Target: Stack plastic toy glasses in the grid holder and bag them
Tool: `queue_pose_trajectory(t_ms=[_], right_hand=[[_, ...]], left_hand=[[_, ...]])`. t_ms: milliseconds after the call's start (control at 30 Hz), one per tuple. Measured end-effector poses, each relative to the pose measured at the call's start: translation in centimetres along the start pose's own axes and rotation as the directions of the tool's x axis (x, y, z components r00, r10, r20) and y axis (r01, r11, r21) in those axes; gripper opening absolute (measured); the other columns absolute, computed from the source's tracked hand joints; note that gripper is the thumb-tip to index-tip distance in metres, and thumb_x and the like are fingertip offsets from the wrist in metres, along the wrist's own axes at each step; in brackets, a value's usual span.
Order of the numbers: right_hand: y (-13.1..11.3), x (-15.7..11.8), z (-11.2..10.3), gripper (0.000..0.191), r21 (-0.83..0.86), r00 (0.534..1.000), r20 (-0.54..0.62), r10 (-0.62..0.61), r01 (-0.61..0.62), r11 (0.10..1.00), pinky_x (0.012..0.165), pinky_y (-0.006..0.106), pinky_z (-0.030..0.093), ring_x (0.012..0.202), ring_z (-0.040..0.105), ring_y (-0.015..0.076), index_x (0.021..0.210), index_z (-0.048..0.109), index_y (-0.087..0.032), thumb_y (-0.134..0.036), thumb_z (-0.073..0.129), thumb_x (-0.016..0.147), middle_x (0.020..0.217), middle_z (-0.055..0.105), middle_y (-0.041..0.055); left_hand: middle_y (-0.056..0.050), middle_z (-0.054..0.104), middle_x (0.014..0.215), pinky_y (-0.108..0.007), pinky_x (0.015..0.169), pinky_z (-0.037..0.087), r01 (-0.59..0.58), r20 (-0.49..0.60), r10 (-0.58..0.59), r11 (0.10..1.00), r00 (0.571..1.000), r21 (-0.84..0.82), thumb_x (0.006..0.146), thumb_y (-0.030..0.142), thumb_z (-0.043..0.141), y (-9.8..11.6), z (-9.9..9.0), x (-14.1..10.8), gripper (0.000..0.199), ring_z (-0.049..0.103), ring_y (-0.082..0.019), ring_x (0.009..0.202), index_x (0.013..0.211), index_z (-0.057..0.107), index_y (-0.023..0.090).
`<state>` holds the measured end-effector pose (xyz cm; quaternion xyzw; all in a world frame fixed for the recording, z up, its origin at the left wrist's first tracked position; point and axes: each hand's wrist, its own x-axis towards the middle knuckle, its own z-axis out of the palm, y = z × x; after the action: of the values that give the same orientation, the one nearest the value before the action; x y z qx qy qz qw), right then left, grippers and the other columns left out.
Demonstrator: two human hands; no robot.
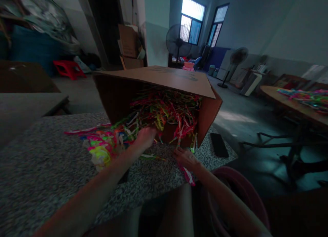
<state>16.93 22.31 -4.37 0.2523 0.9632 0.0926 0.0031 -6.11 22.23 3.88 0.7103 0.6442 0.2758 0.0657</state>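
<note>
A cardboard box [176,80] lies on its side on the speckled stone slab, its open end facing me. Inside is a tangle of thin pink, green and yellow plastic strands [164,110]. My left hand [146,137] is at the box's lower front edge, by the strands; its fingers are blurred and partly hidden. Just outside the opening, my right hand [186,158] has its fingers closed round a pink-and-white strand [189,176], which hangs out below it. Left of the box lies a pile of bright coloured pieces [102,149] with yellow ends. A loose green strand [152,157] rests between my hands.
A black phone [219,145] lies on the slab [64,165] right of the box. Below my right forearm stands a pink tub [246,185]. A round table [304,107] at the right holds more coloured strands. Standing fans and a red stool [69,68] are further back.
</note>
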Motion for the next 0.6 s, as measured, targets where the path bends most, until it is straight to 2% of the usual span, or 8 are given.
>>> queue_pose_trajectory(t_ms=[100, 167, 267, 367, 433, 500, 567, 600], right_hand=[[0.1, -1.0, 0.2, 0.025, 0.009, 0.990, -0.040, -0.133, 0.133, 0.991, 0.078, 0.028, 0.052, 0.103, 0.054, 0.0191, 0.097, 0.063, -0.017, -0.011, 0.039, 0.092, 0.110, 0.059, 0.0070], [0.2, -2.1, 0.4, 0.029, 0.081, 0.986, -0.128, -0.106, 0.117, 0.990, 0.086, 0.029, 0.051, 0.108, 0.054, 0.0183, 0.108, 0.061, -0.018, -0.011, 0.037, 0.093, 0.118, 0.058, 0.0075], [0.0, -4.4, 1.1, 0.032, 0.281, 0.961, -0.259, 0.100, -0.024, 0.959, 0.096, 0.031, 0.047, 0.113, 0.054, 0.0168, 0.117, 0.058, -0.018, -0.011, 0.038, 0.093, 0.124, 0.055, 0.0089], [-1.2, -6.7, 2.4, 0.027, 0.489, 0.913, -0.261, 0.314, -0.156, 0.858, 0.089, 0.029, 0.049, 0.100, 0.060, 0.0161, 0.109, 0.062, -0.017, -0.018, 0.039, 0.094, 0.109, 0.062, 0.0088], [-2.7, -7.8, 3.1, 0.027, 0.624, 0.851, -0.246, 0.465, -0.228, 0.747, 0.084, 0.028, 0.050, 0.092, 0.063, 0.0156, 0.110, 0.062, -0.016, -0.024, 0.042, 0.094, 0.104, 0.064, 0.0090], [-4.5, -8.3, 3.3, 0.031, 0.750, 0.743, -0.215, 0.634, -0.289, 0.594, 0.080, 0.027, 0.051, 0.086, 0.064, 0.0151, 0.115, 0.060, -0.015, -0.031, 0.044, 0.093, 0.102, 0.065, 0.0095], [-6.4, -8.1, 3.1, 0.036, 0.848, 0.639, -0.106, 0.762, -0.341, 0.405, 0.070, 0.025, 0.050, 0.073, 0.064, 0.0143, 0.111, 0.061, -0.014, -0.039, 0.046, 0.091, 0.089, 0.067, 0.0081], [-7.2, -7.8, 2.7, 0.037, 0.883, 0.608, -0.028, 0.794, -0.357, 0.304, 0.064, 0.024, 0.049, 0.066, 0.063, 0.0139, 0.106, 0.062, -0.014, -0.043, 0.046, 0.090, 0.081, 0.067, 0.0067]], left_hand=[[-0.001, 0.059, 0.079, -0.025, 0.070, 0.040, -0.052, 0.064, 0.054, 0.998, 0.996, -0.035, 0.087, 0.027, 0.054, 1.4, -2.7, -1.3, 0.014, 0.055, -0.015, 0.075, 0.091, 0.058, 0.015], [0.001, 0.059, 0.076, -0.023, 0.064, 0.040, -0.050, 0.155, 0.064, 0.995, 0.986, -0.092, 0.083, 0.031, 0.058, 1.6, -2.9, -2.0, 0.025, 0.055, -0.013, 0.069, 0.101, 0.053, 0.015], [0.003, 0.057, 0.070, -0.021, 0.055, 0.039, -0.016, 0.341, 0.066, 0.989, 0.938, -0.148, 0.074, 0.031, 0.066, 0.9, -0.5, -3.1, 0.029, 0.053, -0.013, 0.062, 0.095, 0.054, 0.015], [0.000, 0.061, 0.075, -0.022, 0.060, 0.042, 0.024, 0.410, 0.039, 0.989, 0.911, -0.146, 0.067, 0.031, 0.070, 0.0, 2.5, -4.7, 0.031, 0.057, -0.016, 0.069, 0.091, 0.058, 0.015], [-0.005, 0.064, 0.090, -0.025, 0.071, 0.045, 0.064, 0.356, -0.014, 0.990, 0.934, -0.128, 0.075, 0.032, 0.064, 0.0, 3.5, -6.8, 0.035, 0.060, -0.019, 0.084, 0.105, 0.056, 0.016], [-0.010, 0.063, 0.102, -0.030, 0.081, 0.045, 0.131, 0.293, -0.116, 0.991, 0.949, -0.032, 0.084, 0.033, 0.055, 0.4, 3.7, -9.7, 0.036, 0.060, -0.022, 0.093, 0.115, 0.052, 0.016], [-0.013, 0.063, 0.104, -0.034, 0.082, 0.045, 0.197, 0.309, -0.228, 0.972, 0.923, 0.129, 0.085, 0.035, 0.054, 0.9, 3.6, -13.0, 0.034, 0.060, -0.024, 0.094, 0.112, 0.055, 0.015], [-0.014, 0.063, 0.103, -0.034, 0.082, 0.045, 0.211, 0.356, -0.269, 0.958, 0.895, 0.195, 0.085, 0.034, 0.055, 1.2, 3.6, -14.4, 0.031, 0.060, -0.025, 0.094, 0.108, 0.057, 0.014]])
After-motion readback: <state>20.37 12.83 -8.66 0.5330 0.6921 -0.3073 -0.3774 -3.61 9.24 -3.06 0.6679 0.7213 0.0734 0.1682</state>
